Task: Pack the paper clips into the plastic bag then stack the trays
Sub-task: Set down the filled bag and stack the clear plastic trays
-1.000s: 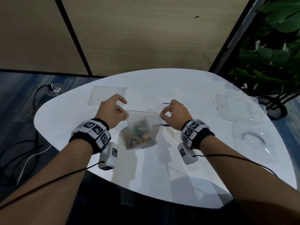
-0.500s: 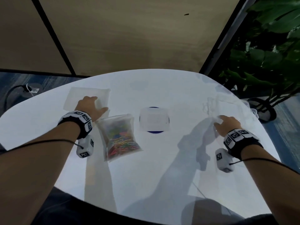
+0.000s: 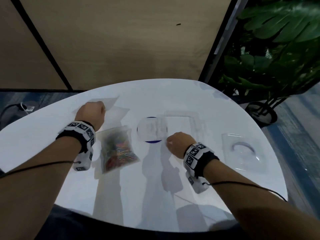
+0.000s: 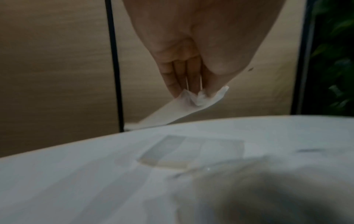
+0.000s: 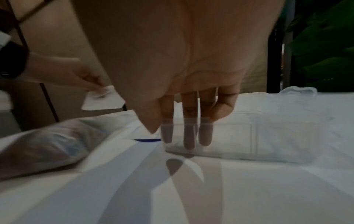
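The plastic bag [image 3: 117,151] lies flat on the white table [image 3: 121,196], filled with coloured paper clips. Behind it, my left hand [image 3: 102,108] pinches a corner of a frosted tray [image 3: 110,102] and holds it tilted off the table; the left wrist view shows the fingers [image 4: 193,84] on the tray's corner [image 4: 191,101]. A small clear tray [image 3: 149,129] sits on a blue disc. My right hand [image 3: 168,142] grips the near left rim of a larger clear tray [image 3: 183,122], thumb outside and fingers [image 5: 188,136] inside its wall [image 5: 220,136].
A further clear tray [image 3: 242,149] with a curved piece in it lies at the right edge of the table. A potted plant [image 3: 277,58] stands behind right, wooden wall panels behind. The bag [image 5: 47,144] lies left of my right hand.
My left hand has lifted the frosted tray, which lay flat before. My right hand has brought the larger clear tray from the far right to beside the blue disc.
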`<act>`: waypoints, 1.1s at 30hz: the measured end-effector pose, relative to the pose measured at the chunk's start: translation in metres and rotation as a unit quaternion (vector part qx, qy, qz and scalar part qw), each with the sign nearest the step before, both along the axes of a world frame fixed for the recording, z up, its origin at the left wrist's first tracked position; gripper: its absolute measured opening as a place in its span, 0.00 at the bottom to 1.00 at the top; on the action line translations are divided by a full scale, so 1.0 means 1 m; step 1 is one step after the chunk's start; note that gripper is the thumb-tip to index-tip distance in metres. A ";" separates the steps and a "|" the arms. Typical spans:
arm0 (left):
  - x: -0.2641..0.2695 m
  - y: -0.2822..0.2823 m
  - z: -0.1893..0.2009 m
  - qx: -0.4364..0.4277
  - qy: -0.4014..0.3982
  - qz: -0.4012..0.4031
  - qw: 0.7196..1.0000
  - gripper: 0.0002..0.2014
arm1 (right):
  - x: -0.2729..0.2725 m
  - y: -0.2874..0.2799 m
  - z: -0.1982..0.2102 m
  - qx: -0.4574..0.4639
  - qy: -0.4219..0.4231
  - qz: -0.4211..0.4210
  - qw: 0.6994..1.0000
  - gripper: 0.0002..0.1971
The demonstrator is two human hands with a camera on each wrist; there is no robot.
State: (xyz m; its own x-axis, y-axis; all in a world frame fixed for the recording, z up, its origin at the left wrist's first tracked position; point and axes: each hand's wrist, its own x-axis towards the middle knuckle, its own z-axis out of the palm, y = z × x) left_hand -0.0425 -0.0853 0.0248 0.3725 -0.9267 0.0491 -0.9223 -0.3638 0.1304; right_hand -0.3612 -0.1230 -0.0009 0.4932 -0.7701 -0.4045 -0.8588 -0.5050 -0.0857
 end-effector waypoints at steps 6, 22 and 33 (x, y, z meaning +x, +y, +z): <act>-0.097 0.006 0.053 -0.060 0.099 -0.154 0.981 0.09 | -0.033 0.022 0.041 0.119 -0.237 -0.038 0.964 0.12; -0.184 0.006 -0.011 0.164 0.270 -0.211 0.925 0.10 | -0.223 -0.033 -0.022 0.040 0.063 -0.550 0.832 0.77; -0.186 -0.023 -0.044 0.169 0.071 -0.259 0.948 0.20 | -0.214 -0.043 0.005 -0.024 -0.063 -0.531 0.844 0.60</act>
